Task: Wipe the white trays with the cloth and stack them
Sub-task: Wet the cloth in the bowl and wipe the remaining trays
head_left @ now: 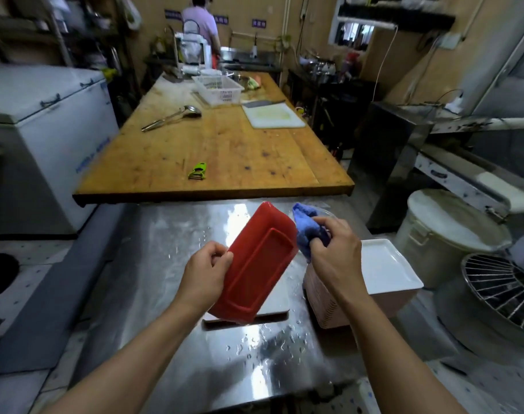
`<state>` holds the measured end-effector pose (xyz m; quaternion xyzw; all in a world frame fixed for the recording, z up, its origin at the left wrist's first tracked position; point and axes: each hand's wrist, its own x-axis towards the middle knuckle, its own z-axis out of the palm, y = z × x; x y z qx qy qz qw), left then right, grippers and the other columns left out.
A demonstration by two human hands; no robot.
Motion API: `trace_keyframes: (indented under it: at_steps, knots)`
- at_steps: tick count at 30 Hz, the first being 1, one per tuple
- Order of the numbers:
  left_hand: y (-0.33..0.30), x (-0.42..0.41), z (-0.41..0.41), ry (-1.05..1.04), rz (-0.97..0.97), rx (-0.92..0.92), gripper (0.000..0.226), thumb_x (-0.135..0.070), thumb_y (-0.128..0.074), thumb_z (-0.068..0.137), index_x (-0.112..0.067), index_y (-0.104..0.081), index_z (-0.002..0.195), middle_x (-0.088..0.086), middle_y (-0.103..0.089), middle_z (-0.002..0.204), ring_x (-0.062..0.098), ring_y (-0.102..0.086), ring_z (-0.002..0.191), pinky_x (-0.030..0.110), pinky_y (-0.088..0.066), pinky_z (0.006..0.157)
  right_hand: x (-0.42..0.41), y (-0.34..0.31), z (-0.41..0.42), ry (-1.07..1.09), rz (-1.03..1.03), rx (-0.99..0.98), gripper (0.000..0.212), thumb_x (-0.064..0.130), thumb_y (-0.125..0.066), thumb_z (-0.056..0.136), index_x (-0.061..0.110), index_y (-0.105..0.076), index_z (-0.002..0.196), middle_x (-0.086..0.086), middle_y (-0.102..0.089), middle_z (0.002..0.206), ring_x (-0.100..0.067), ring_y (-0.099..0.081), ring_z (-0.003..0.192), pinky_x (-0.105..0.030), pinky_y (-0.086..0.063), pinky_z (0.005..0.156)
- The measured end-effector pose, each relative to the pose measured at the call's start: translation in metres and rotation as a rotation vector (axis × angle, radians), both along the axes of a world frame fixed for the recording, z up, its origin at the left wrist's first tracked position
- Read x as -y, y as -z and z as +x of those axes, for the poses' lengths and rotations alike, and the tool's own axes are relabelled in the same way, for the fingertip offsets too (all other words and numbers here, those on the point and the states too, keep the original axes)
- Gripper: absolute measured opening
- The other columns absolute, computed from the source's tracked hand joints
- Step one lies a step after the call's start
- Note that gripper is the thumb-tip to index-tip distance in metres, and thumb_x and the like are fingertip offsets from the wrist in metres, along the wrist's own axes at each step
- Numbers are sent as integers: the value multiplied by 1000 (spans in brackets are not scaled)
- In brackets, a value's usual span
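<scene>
Left grip (205,271) grasping red tray (256,265), tilted above wet tabletop (165,309). Right grip (334,249) clutching blue cloth (307,227) at tray's two o'clock. White trays (386,267) at three o'clock.

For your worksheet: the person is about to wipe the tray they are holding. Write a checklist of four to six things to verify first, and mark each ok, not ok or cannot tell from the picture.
1. Tray held firmly: left hand grips the edge of the red-backed tray, which is tilted off the table. Ok.
2. Cloth ready: right hand holds the bunched blue cloth beside the tray's upper edge. Ok.
3. Side facing the cloth: only the red underside shows. Cannot tell whether the white face is wiped.
4. Stacking spot: a white tray lies on the pink basket at right. Ok.
5. Steel table dry: water droplets are scattered on it. Not ok.
</scene>
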<state>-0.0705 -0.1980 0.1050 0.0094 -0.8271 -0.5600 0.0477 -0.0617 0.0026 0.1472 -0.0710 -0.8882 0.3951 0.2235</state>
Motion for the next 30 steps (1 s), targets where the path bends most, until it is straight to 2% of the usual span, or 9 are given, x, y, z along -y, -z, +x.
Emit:
trace_keyframes:
  at_steps: [3,5,9,14,18,22,26,28,30]
  knots:
    - [-12,-3,7,-13,204,102,18,-9,-55,92,-14,-60,76,-4,-58,60,1,-50,48,15,-40,49,20,-12,-3,-82,2,-68,32,-2,-55,75,8,-69,102,-12,-59,103,-20,-54,94,-13,-33,78]
    - [-20,-6,11,-29,318,133,18,-5,-54,92,-13,-62,78,1,-62,61,7,-54,49,19,-43,50,34,-19,-3,-142,11,-101,35,12,-53,73,9,-70,104,-11,-55,103,-20,-51,99,-15,-34,84]
    - [-32,-12,19,-19,311,39,25,-1,-54,91,-18,-67,78,-6,-68,61,2,-59,56,15,-47,54,56,-26,-7,-123,142,-160,47,45,-40,76,23,-68,107,-3,-47,106,-19,-39,102,-32,-33,89]
    - [-40,-23,29,-67,166,-62,27,-5,-57,88,-27,-67,74,-1,-70,70,17,-65,67,34,-51,68,71,-33,-20,-117,142,-198,22,32,-52,81,20,-60,97,-5,-41,130,-25,-41,117,-45,-38,93]
    - [-44,-21,30,-137,158,-90,18,-8,-57,87,-20,-67,77,11,-68,70,28,-62,67,42,-51,67,70,-33,-27,-219,221,-220,33,26,-50,88,21,-62,118,-2,-50,133,-27,-50,114,-43,-38,95]
    - [-47,-21,34,-122,290,-24,21,-5,-55,91,-17,-67,80,19,-68,73,20,-58,60,37,-50,61,60,-31,-29,-225,205,-182,44,34,-39,87,22,-59,125,-2,-54,128,-24,-50,112,-42,-38,94]
    - [-53,-20,37,-120,392,-12,20,-6,-53,92,-16,-68,82,20,-69,76,34,-63,65,48,-54,68,35,-20,-31,-150,22,-204,30,27,-40,97,20,-64,114,-4,-59,112,-26,-53,105,-45,-42,90]
    - [-57,-18,38,-107,426,-15,20,-7,-52,93,-16,-68,84,13,-71,73,35,-67,71,49,-56,69,25,-17,-30,-165,-155,-182,22,20,-43,100,28,-63,103,7,-57,101,-25,-54,107,-35,-43,90]
    - [-59,-20,38,-92,484,11,20,-6,-51,93,-14,-67,86,9,-72,72,28,-68,69,46,-57,70,22,-20,-30,-179,-251,-179,26,18,-44,99,38,-58,91,15,-55,98,-19,-53,108,-16,-40,86]
